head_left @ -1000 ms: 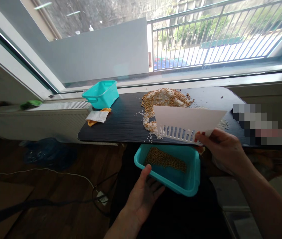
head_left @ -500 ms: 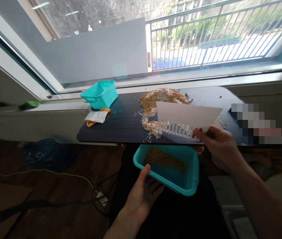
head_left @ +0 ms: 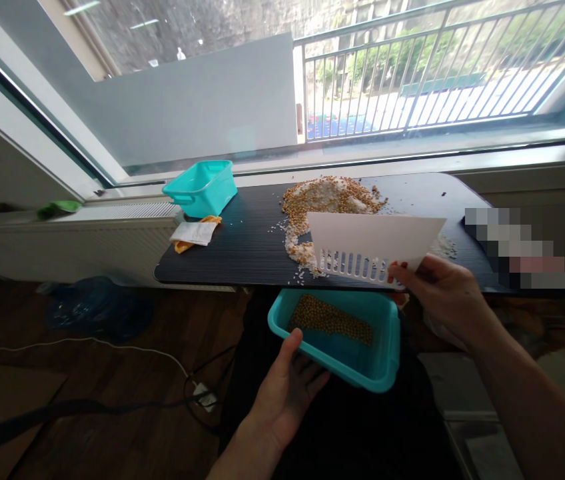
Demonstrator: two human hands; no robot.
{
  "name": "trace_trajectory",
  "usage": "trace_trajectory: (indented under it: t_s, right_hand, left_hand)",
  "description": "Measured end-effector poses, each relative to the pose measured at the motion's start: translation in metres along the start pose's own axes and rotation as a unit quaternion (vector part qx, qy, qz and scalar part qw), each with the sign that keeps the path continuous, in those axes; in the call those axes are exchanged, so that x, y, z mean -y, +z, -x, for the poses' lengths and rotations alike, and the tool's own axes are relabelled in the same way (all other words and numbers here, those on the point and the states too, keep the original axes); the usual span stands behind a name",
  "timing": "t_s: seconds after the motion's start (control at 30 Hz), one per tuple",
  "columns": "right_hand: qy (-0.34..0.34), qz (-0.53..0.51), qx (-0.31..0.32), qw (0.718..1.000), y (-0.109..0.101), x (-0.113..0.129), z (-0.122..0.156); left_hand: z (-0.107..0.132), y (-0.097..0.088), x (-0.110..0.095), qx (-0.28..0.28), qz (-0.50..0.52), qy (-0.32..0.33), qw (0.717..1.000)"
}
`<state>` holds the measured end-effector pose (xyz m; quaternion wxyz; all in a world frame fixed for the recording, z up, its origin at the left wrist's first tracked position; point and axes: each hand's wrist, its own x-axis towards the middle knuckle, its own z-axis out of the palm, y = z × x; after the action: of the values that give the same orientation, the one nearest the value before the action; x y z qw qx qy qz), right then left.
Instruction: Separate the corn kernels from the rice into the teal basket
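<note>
My left hand (head_left: 290, 380) grips the near-left rim of a teal plastic tub (head_left: 347, 370), thumb over the edge and fingers underneath. Small round tan beans (head_left: 332, 320) lie inside, mostly along the far side. With fingers pinched on its lower right corner, my right hand (head_left: 440, 293) holds a white sheet (head_left: 377, 233) tilted over the table's near edge. A row of slots runs along the sheet's lower part. Behind it spreads a heap of beans mixed with white rice-like grains (head_left: 327, 193), partly hidden by the sheet.
On the dark table (head_left: 247, 247) stand a second teal tub (head_left: 205, 190) at the far left and a white cloth (head_left: 195, 233) over something orange. A blurred-out item (head_left: 517, 250) lies at the right end. Window glass rises behind; a cable (head_left: 127, 350) crosses the floor.
The white sheet has come down slightly towards the table's near edge, tilting a little, with my right hand still on it. The left hand and tub are practically unmoved.
</note>
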<state>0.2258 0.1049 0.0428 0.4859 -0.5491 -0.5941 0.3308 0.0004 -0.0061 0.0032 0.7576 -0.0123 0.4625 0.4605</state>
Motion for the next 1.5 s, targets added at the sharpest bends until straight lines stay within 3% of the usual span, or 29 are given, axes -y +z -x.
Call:
trace_trajectory:
  t_s: [0.17, 0.33, 0.57, 0.83, 1.5]
  right_hand:
    - [0.014, -0.038, -0.034, 0.999, 0.001, -0.001, 0.003]
    - [0.036, -0.055, -0.008, 0.998, 0.008, 0.000, 0.013]
    - [0.032, -0.030, -0.076, 0.996, 0.007, -0.009, 0.009]
    - [0.009, -0.035, -0.037, 0.999, 0.010, -0.008, -0.005]
    - [0.008, -0.031, 0.021, 0.999, 0.007, 0.005, -0.003]
  left_hand:
    - [-0.002, 0.000, -0.001, -0.014, 0.004, -0.012, 1.000]
    - [-0.002, 0.001, -0.001, -0.012, 0.006, -0.006, 1.000]
    - [-0.003, -0.001, 0.000, -0.019, 0.006, -0.007, 1.000]
    - [-0.002, 0.000, 0.001, -0.011, 0.001, -0.002, 1.000]
    - [-0.002, 0.000, -0.001, -0.010, -0.002, -0.010, 1.000]
